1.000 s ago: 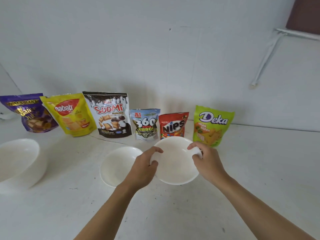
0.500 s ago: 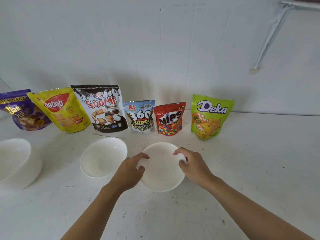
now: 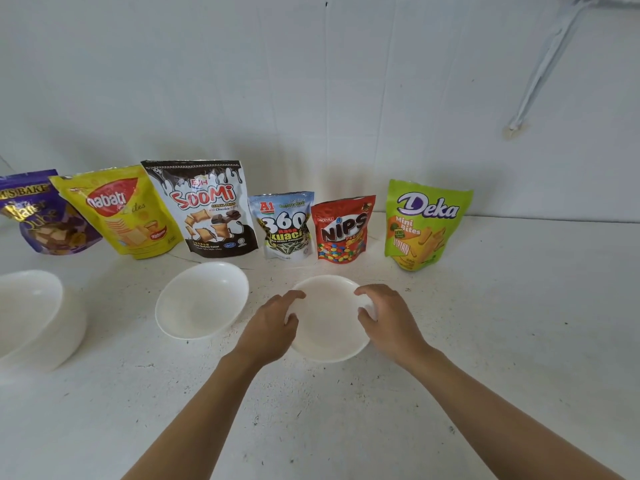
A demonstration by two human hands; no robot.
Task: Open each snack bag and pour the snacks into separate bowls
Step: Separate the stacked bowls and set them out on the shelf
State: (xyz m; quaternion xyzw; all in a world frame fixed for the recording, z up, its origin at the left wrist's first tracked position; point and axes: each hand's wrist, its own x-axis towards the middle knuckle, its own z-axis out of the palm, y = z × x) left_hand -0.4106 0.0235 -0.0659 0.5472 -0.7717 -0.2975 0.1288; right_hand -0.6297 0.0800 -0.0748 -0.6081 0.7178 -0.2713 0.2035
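White speckled counter (image 3: 502,341) against white wall; 6 sealed snack bags upright along the back: purple wafer bag (image 3: 41,216), yellow Nabati bag (image 3: 121,213), Soomi bag (image 3: 204,206), 360 Kuaci bag (image 3: 284,226), Nips bag (image 3: 341,230), green Deka bag (image 3: 424,225); small bowl (image 3: 329,337) on counter before Nips, left hand (image 3: 273,327) and right hand (image 3: 388,317) cupped half-open on its opposite rims; empty middle bowl (image 3: 201,299) just left; large bowl (image 3: 31,317) at left edge; right and near counter bare.
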